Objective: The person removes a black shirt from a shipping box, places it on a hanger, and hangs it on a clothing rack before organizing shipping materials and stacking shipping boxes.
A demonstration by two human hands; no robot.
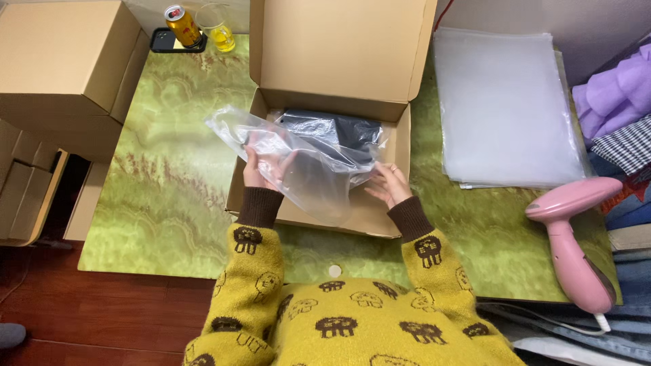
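Seen from the head camera, an open cardboard box (390,146) lies on a green marbled table (169,183), its lid standing upright at the far side. Over the box the left hand (261,166) holds a clear plastic bag (298,159), its fingers curled around the bag's near left part and showing through the film. The bag spreads from the box's left edge across to a dark folded item (332,129) wrapped in plastic that sits inside the box toward the back. The right hand (388,183) rests at the bag's right end, over the box's front right corner, fingers loosely bent and touching the film; whether it pinches the bag I cannot tell.

Around the box: stacked cardboard boxes (64,68) to the left, a yellow drink can (183,26), a black phone (166,41) and a glass of yellow liquid (218,28) at the far edge, a pile of clear plastic sheets (505,108) to the right, a pink handheld steamer (576,230) near the right front, and folded fabrics (617,108) beyond it.
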